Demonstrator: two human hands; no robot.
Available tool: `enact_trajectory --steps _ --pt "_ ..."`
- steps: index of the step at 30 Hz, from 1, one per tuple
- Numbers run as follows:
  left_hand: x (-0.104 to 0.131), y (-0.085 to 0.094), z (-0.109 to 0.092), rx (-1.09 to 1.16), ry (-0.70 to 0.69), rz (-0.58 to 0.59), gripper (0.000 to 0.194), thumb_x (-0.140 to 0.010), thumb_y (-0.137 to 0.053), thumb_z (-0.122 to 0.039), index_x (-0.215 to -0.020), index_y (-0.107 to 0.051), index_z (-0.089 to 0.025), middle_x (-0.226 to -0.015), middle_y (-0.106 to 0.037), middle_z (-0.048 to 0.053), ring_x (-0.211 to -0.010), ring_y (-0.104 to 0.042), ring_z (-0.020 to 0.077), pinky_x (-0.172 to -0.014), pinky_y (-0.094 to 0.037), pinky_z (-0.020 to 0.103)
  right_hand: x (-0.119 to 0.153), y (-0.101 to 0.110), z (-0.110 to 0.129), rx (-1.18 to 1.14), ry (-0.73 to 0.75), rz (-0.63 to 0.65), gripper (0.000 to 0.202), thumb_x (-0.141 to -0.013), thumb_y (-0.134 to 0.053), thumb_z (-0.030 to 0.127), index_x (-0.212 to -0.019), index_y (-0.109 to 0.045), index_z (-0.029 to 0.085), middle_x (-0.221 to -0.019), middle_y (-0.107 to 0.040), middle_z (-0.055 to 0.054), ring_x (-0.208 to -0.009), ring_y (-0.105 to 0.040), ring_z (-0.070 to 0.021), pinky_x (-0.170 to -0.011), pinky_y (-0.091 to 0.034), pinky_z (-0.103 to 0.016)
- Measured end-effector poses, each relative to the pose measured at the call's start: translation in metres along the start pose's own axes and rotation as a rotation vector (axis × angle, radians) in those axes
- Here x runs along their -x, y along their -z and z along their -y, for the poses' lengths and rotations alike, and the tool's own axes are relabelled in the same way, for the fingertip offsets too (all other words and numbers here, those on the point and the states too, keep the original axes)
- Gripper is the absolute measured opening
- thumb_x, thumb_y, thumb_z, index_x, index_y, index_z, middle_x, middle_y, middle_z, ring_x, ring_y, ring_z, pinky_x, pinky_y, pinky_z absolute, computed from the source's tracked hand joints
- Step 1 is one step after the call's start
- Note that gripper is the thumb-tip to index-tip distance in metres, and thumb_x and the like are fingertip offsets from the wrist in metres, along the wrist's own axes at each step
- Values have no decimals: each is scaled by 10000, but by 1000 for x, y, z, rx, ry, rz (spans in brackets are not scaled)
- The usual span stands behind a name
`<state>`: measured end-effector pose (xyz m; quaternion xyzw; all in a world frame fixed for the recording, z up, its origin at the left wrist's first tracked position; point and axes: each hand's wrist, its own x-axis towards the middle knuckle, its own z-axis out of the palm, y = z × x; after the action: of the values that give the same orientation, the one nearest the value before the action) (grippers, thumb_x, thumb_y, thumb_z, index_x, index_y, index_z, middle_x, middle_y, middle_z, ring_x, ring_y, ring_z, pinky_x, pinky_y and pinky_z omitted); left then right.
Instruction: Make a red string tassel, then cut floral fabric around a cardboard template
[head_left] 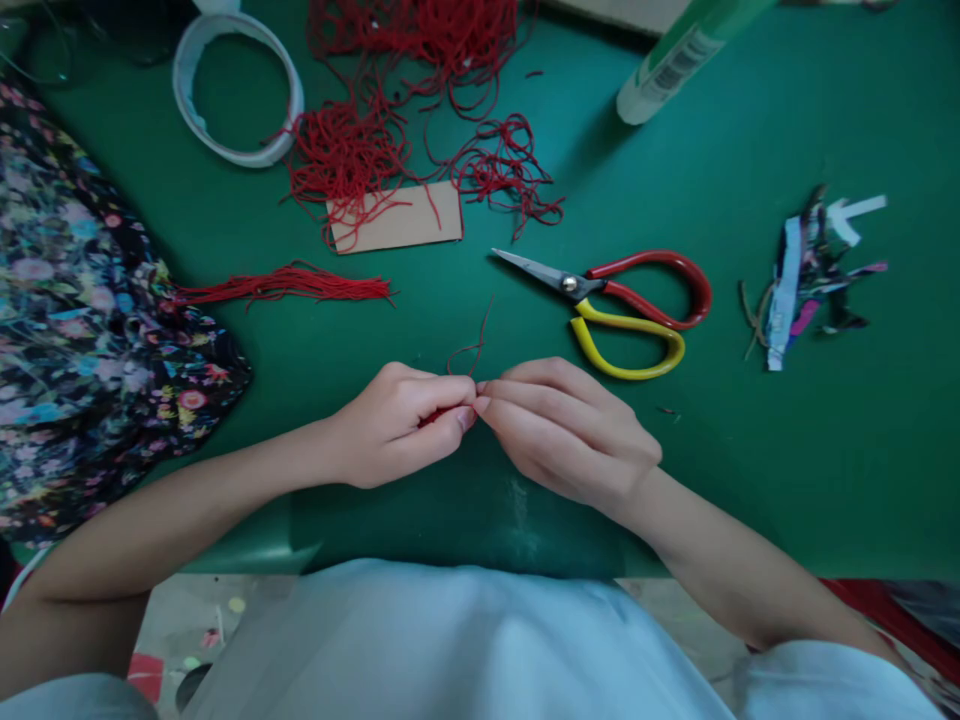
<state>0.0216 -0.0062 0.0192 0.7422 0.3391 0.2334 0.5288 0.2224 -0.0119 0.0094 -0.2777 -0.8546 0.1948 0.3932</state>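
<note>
My left hand [409,425] is closed round a small bundle of red cord [437,414], which shows between the thumb and curled fingers. The fingertips of my right hand [574,430] are pinched together and touch the left fingertips; what they hold is too small to make out. A thin loose end of red thread [480,345] rises above the joined fingertips. Beyond the hands, scissors [571,284] with one red and one yellow handle lie with slightly parted handles. A red tassel-like bundle of cords [322,284] rests at the left.
Tangled red cords [349,150] partly cover a cardboard piece [420,222]. A roll of tape [292,100] is at the upper left, above floral fabric [90,330]. A green and white tube [675,65] stands at the upper right. Fabric scraps [806,285] lie on the green table [825,460].
</note>
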Motion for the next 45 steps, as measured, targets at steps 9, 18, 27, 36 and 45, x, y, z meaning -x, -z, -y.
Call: enact_trajectory --steps 9,18,27,36,45 --pt "1 0 1 0 21 27 268 -940 -415 -192 -673 -440 -185 -545 -407 -68 -484 -375 56 -477 -295 191 -2 -9 1 -309 -175 -95 227 -809 -592 6 -853 -573 228 -765 -655 -23 -690 -615 -145 -649 -575 -322" --pt "-1 2 -1 3 31 60 278 -934 -411 -180 -656 -412 -182 -548 -398 -65 -491 -371 53 -486 -312 176 -1 -9 9 -1019 -666 -109 229 -836 -626 29 -902 -540 231 -784 -580 27 -730 -588 -106 -674 -511 -279" --pt "-2 3 -2 4 15 49 278 -936 -413 -166 -659 -424 -178 -556 -401 -62 -495 -364 47 -488 -310 170 -5 -8 8 -1216 -800 -91 207 -869 -678 132 -863 -488 214 -777 -597 29 -719 -571 -79 -681 -503 -231" --pt "-1 2 -2 9 51 31 283 -939 -416 -213 -660 -457 -180 -545 -420 -57 -488 -379 58 -479 -314 184 -6 -5 3 -1176 -724 18 189 -901 -581 83 -855 -440 200 -797 -552 19 -724 -534 -77 -659 -483 -220" --pt "-2 2 -4 2 71 49 282 -931 -409 -211 -655 -459 -181 -544 -427 -55 -490 -385 60 -486 -323 184 2 -12 4 -730 -537 22 163 -900 -513 61 -928 -453 210 -858 -524 -8 -772 -515 -109 -662 -464 -254"
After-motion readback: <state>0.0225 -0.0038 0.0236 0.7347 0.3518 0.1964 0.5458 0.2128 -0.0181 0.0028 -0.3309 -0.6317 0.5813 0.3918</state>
